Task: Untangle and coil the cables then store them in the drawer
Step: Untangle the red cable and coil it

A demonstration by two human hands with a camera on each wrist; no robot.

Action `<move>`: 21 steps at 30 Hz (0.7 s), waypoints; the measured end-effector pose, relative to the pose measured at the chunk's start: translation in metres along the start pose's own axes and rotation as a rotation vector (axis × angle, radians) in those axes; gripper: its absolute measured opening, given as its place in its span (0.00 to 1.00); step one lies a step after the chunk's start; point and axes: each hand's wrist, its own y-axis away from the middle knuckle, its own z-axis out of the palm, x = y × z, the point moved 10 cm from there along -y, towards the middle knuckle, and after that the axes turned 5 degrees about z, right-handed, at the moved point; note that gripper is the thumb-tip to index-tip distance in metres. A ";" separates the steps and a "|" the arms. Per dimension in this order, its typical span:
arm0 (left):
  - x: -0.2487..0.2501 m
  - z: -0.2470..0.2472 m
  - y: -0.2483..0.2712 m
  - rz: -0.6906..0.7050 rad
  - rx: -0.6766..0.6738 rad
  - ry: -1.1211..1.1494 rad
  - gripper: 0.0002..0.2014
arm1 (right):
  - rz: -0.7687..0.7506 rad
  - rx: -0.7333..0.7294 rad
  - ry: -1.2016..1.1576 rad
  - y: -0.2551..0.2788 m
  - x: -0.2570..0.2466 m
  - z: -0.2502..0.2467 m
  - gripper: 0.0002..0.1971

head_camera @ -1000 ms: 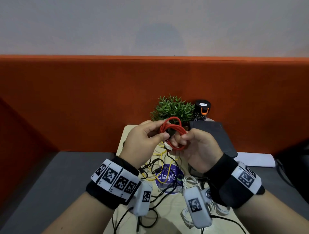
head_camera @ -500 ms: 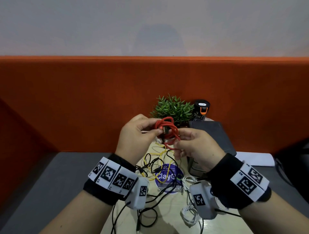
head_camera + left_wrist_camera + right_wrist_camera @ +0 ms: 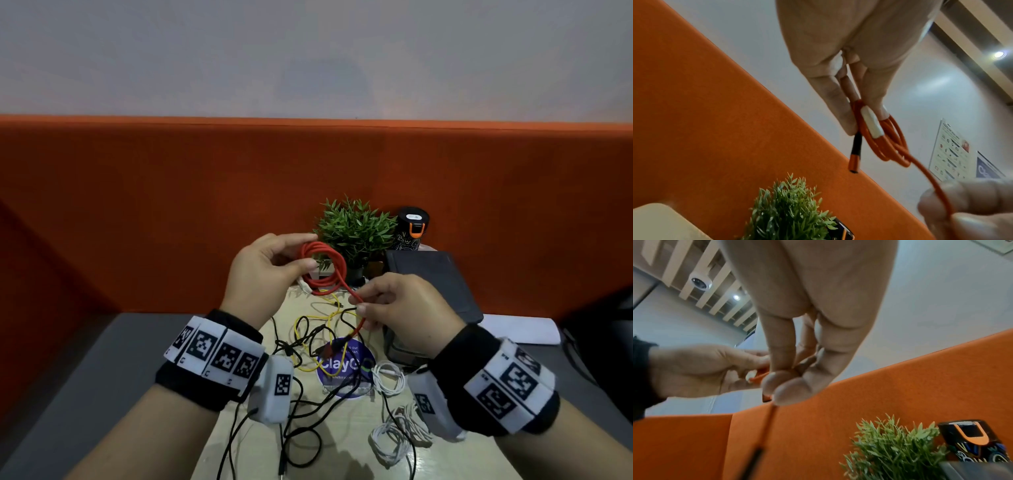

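Grip, head view: pinching the coiled loops of the red cable (image 3: 323,265) with the left hand (image 3: 265,274), thumb and fingers clamped on the bundle; pinching the cable's loose tail with the right hand (image 3: 400,308), just near and right of the coil.
Key relation, head view: tail running down and rightward from the coil to the right hand, then hanging on toward the table (image 3: 342,442); right hand sitting nearer the free end, so likely feeding the next wrap toward the left.
Waiting cables, head view: lying tangled on the table below the hands, black cable (image 3: 301,407) crossing yellow cable (image 3: 310,323), white cable (image 3: 390,435) bunched near right.
Containers, head view: showing no open drawer; dark box (image 3: 428,277) standing far right beside a plant (image 3: 356,229), contents hidden.
Left wrist view: gripping several red loops between thumb and fingers (image 3: 830,94), one connector (image 3: 855,158) poking out below them.
Right wrist view: squeezing the strand between fingertips (image 3: 791,391), cable dropping straight down from the pinch.
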 end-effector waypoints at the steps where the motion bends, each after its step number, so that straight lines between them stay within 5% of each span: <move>1: 0.001 0.004 0.002 -0.003 -0.017 0.015 0.18 | 0.012 0.051 0.047 -0.002 0.005 -0.001 0.07; 3: 0.001 0.009 0.006 -0.034 -0.028 0.068 0.17 | 0.020 0.158 0.131 -0.004 0.010 -0.007 0.03; 6: 0.001 0.015 0.011 -0.064 -0.016 0.161 0.17 | 0.061 0.236 -0.059 -0.004 0.017 -0.012 0.06; 11: 0.006 0.025 0.018 -0.065 -0.024 0.229 0.17 | 0.053 0.036 -0.351 0.000 0.004 0.009 0.07; 21: 0.001 0.037 0.022 -0.094 -0.062 0.271 0.17 | 0.074 0.084 -0.529 -0.003 0.006 0.013 0.09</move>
